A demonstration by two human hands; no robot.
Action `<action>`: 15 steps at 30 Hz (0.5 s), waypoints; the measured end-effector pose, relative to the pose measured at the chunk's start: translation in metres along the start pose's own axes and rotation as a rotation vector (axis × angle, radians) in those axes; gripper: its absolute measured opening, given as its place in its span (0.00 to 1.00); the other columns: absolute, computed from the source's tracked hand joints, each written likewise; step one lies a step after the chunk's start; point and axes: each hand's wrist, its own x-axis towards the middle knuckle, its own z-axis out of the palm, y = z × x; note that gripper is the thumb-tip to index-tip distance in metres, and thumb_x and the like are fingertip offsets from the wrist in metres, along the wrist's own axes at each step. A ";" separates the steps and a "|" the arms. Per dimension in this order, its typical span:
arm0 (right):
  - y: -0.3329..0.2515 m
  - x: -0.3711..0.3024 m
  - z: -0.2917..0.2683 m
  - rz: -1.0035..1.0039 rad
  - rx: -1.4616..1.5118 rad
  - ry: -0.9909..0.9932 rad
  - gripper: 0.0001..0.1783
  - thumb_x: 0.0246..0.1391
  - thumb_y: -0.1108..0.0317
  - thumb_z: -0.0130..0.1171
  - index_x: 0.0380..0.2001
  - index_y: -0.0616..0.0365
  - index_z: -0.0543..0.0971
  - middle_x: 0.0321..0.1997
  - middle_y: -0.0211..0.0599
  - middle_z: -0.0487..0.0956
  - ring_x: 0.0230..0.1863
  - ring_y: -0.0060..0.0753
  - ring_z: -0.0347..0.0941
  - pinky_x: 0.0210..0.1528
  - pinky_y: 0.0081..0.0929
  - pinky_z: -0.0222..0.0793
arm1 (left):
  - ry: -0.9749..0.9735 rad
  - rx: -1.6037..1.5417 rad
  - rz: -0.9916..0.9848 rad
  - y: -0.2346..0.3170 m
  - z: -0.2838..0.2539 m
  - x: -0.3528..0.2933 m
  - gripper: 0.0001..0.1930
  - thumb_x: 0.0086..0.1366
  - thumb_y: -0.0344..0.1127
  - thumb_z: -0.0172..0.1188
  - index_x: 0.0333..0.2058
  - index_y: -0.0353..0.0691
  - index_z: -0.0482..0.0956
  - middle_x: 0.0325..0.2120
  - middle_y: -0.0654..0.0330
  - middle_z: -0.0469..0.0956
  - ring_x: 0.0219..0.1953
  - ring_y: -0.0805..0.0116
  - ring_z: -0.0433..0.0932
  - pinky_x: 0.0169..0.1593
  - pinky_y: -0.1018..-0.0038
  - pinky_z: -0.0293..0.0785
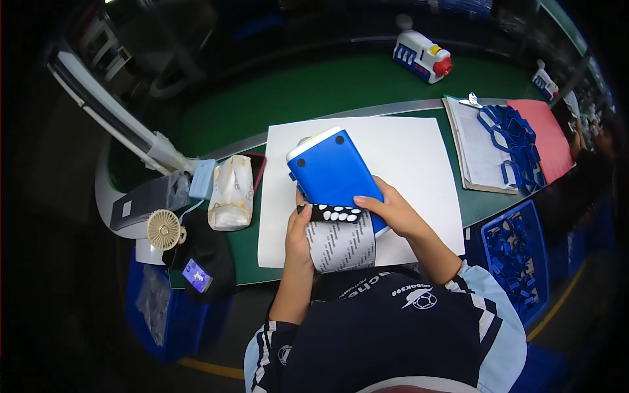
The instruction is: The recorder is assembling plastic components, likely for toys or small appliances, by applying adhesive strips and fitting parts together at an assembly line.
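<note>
A flat blue plastic case (335, 169) with a white edge is tilted over the white sheet in front of me; two round black pads show at its far end. Across its near end lies a black strip with white ovals (333, 213), joined to a curled length of printed backing paper (342, 247). My left hand (300, 232) is closed on the strip's left end, its other fingers hidden behind. Gripping the case's right side is my right hand (393, 208), its thumb at the strip's top right corner.
The white sheet (426, 150) covers the green table. Left are a tissue pack (232, 190), small fan (165, 229) and lamp arm (108, 111). Right are a clipboard (468, 147), blue plastic frames (514, 141) and a bin of blue parts (514, 262). Beyond stands a white-and-blue toy (421, 57).
</note>
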 end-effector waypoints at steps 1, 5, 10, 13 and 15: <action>-0.007 0.000 0.000 0.000 0.017 -0.007 0.42 0.44 0.55 0.60 0.53 0.75 0.57 0.46 0.54 0.70 0.45 0.35 0.69 0.47 0.24 0.65 | -0.078 0.075 -0.038 -0.001 -0.013 0.006 0.28 0.62 0.43 0.41 0.59 0.40 0.50 0.50 0.48 0.65 0.48 0.57 0.69 0.51 0.63 0.67; -0.002 0.005 -0.001 -0.031 0.015 0.009 0.41 0.45 0.54 0.60 0.53 0.75 0.56 0.46 0.53 0.70 0.46 0.35 0.69 0.48 0.24 0.64 | -0.039 0.024 -0.009 -0.005 -0.012 0.011 0.27 0.62 0.42 0.39 0.59 0.39 0.51 0.52 0.48 0.63 0.51 0.56 0.66 0.55 0.62 0.63; 0.005 -0.007 -0.001 -0.059 -0.056 -0.009 0.46 0.46 0.51 0.58 0.56 0.74 0.51 0.51 0.58 0.65 0.52 0.42 0.64 0.53 0.28 0.60 | -0.024 0.012 0.003 -0.006 -0.017 0.004 0.27 0.62 0.42 0.39 0.57 0.36 0.54 0.50 0.48 0.65 0.50 0.57 0.68 0.54 0.64 0.63; 0.016 -0.010 -0.001 -0.138 -0.027 -0.012 0.46 0.47 0.51 0.58 0.57 0.72 0.49 0.52 0.59 0.63 0.54 0.43 0.62 0.55 0.29 0.58 | 0.015 -0.023 0.031 -0.007 -0.014 0.003 0.21 0.62 0.42 0.40 0.50 0.36 0.63 0.44 0.50 0.70 0.45 0.59 0.71 0.51 0.64 0.66; 0.018 -0.020 0.001 -0.183 -0.086 -0.018 0.48 0.47 0.51 0.58 0.58 0.71 0.46 0.54 0.59 0.61 0.55 0.43 0.61 0.56 0.30 0.57 | -0.054 -0.081 0.054 -0.005 -0.017 -0.003 0.13 0.62 0.40 0.42 0.37 0.38 0.69 0.38 0.53 0.73 0.41 0.60 0.73 0.48 0.63 0.68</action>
